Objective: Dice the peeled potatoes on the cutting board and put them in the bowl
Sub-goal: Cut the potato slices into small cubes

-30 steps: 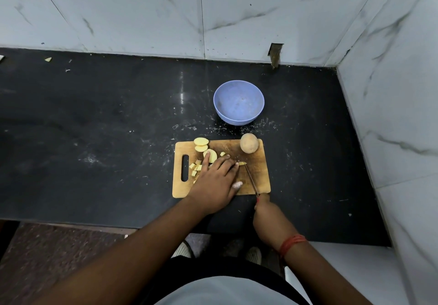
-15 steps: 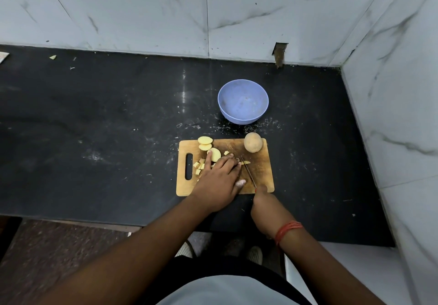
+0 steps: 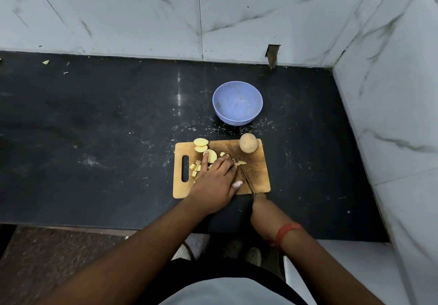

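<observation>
Potato pieces point(image 3: 196, 166) lie on the wooden cutting board point(image 3: 259, 176), with slices point(image 3: 201, 142) at its far left corner and a whole potato point(image 3: 248, 143) at its far right. The board sits on a black, speckled table point(image 3: 94, 127) set in a corner of white marbled wall tiles point(image 3: 142, 13). A blue bowl point(image 3: 237, 102) stands just beyond. The left hand point(image 3: 214, 181) presses flat on the pieces, grip apart; the right hand point(image 3: 263, 212) holds a knife point(image 3: 246, 178), grip clamped on its handle.
</observation>
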Motion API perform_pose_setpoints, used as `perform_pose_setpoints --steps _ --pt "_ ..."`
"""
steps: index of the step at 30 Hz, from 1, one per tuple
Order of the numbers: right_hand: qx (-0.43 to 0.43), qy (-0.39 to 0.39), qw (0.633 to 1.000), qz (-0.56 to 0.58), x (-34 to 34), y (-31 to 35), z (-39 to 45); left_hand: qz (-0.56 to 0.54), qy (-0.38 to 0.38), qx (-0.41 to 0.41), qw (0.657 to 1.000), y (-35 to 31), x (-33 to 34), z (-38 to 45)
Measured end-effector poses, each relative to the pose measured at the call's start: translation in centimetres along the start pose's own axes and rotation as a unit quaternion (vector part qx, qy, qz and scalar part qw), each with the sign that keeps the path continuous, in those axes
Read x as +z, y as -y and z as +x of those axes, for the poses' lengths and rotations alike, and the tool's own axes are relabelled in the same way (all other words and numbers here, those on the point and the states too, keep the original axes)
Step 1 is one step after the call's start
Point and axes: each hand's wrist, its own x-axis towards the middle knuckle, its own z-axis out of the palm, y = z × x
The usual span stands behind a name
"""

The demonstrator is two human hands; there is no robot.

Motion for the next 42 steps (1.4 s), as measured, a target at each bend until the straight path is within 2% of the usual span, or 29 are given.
perform_pose_setpoints --steps 2,3,5,8,10,12,15,19,23,26,29,31,33,37,39,42 --pt "0.000 0.046 0.997 0.057 -0.7 -1.1 -1.1 -0.001 -0.008 0.003 1.000 -0.1 0.1 -0.1" --pt "0.006 0.087 0.987 0.134 -1.4 -1.6 -1.9 -0.003 -0.014 0.002 1.000 -0.1 0.1 -0.2" --pt "0.011 0.170 0.925 0.339 -2.6 -2.6 -3.1 -0.013 -0.034 -0.006 0.999 -0.1 -0.1 -0.2" --pt "-0.006 0.167 0.821 0.547 -4.1 -4.5 -3.8 -0.010 -0.050 0.016 0.999 -0.4 -0.5 0.2" --pt "-0.012 0.150 0.790 0.594 -4.6 -5.3 -3.7 0.013 -0.043 0.070 0.997 -0.8 -0.4 1.0" --pt "-0.017 0.141 0.782 0.607 -4.8 -5.6 -3.6 0.043 -0.031 0.104 0.993 -1.3 -0.2 2.1" --pt "-0.022 0.135 0.790 0.597 -5.0 -5.8 -3.7 0.076 -0.022 0.107 0.991 -1.7 -0.4 2.7" --pt "-0.033 0.126 0.810 0.572 -5.0 -6.0 -3.4 0.079 -0.047 0.105 0.990 -0.7 -0.3 0.7" --pt "-0.057 0.104 0.889 0.443 -4.7 -4.6 -2.9 0.046 -0.090 0.079 0.992 0.2 -0.8 -2.4" --pt "-0.101 0.019 0.922 0.374 -4.7 -1.5 -1.1 -0.031 -0.130 -0.019 0.991 0.6 -0.8 -3.8" --pt "-0.201 -0.111 0.935 0.271 -4.0 2.2 2.0 -0.088 -0.139 -0.141 0.976 1.7 -0.3 -4.6" --pt "-0.240 -0.201 0.934 0.174 -3.5 4.4 4.5 -0.092 -0.107 -0.153 0.978 2.2 0.1 -4.7" --pt "-0.256 -0.247 0.927 0.120 -3.0 6.1 6.6 -0.102 -0.073 -0.138 0.982 2.2 0.2 -4.5" --pt "-0.235 -0.233 0.938 0.107 -1.4 6.9 7.6 -0.182 -0.043 -0.120 0.975 2.0 0.1 -4.5" --pt "-0.247 -0.220 0.938 0.107 -0.6 6.7 6.9 -0.224 -0.063 -0.124 0.964 2.4 0.0 -4.5" --pt "-0.241 -0.239 0.928 0.155 -1.0 6.5 6.9 -0.219 -0.116 -0.139 0.959 3.8 -0.6 -4.0"
